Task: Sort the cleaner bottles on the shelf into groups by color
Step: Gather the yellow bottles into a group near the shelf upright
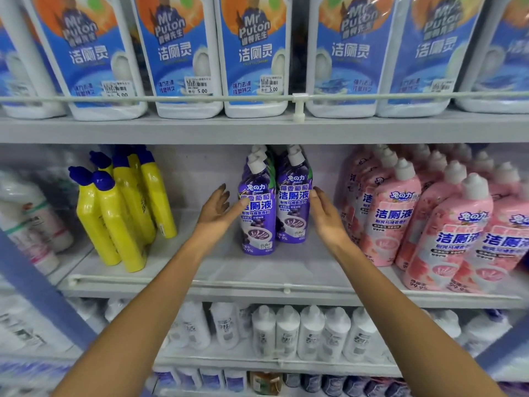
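On the middle shelf (257,285) the bottles stand in three colour groups. Several yellow bottles (123,213) with blue caps lean at the left. Purple bottles (274,207) with white caps stand in two short rows at the centre. Several pink bottles (429,222) with white caps fill the right. My left hand (219,209) is open just left of the purple bottles, its thumb at the front bottle's label. My right hand (325,214) is open just right of them, fingertips near the right-hand purple bottle. Neither hand holds a bottle.
Large white jugs with blue labels (177,53) line the shelf above, behind a rail (297,98). White bottles (309,333) fill the shelf below. More white bottles (34,222) sit at far left. Bare shelf lies between the colour groups and in front of the purple bottles.
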`<state>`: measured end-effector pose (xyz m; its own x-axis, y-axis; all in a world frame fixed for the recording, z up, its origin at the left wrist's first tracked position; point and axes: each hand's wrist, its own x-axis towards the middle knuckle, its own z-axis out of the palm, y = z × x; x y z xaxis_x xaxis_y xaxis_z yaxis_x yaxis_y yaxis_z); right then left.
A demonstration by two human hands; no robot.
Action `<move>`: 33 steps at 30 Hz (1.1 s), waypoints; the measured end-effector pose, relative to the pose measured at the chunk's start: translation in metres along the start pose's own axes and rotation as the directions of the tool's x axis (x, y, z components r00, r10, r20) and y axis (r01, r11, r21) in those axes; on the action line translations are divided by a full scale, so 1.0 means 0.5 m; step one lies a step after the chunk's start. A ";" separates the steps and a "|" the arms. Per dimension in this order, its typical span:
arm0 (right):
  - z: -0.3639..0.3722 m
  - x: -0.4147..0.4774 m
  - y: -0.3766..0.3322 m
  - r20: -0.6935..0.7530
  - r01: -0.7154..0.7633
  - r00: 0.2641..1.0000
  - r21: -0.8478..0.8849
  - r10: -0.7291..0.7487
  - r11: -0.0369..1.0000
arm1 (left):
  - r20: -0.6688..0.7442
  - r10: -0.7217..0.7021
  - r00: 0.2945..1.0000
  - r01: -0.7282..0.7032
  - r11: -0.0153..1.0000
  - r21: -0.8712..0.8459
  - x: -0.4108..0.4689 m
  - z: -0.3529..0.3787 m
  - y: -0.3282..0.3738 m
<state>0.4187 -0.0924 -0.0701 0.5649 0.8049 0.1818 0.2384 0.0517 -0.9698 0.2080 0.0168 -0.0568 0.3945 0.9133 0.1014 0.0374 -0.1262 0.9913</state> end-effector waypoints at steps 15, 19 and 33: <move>0.078 -0.136 -0.151 0.039 0.367 0.927 0.120 -0.373 0.923 | -0.418 0.240 0.876 -0.202 0.970 0.133 -0.195 -0.247 0.015; 0.174 -0.117 -0.206 0.076 0.442 0.885 0.177 -0.460 0.880 | -0.534 0.244 0.809 -0.171 0.968 0.184 -0.182 -0.320 0.018; 0.624 0.073 -0.157 0.385 0.044 0.922 -0.012 -0.036 0.999 | -0.615 0.239 0.751 0.007 0.929 0.370 -0.070 -0.358 -0.071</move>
<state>0.1742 0.1175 -0.0383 0.2082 0.9680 0.1401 0.2728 0.0801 -0.9587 0.0286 0.0584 -0.0807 -0.2593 0.8941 0.3651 0.3769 -0.2543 0.8906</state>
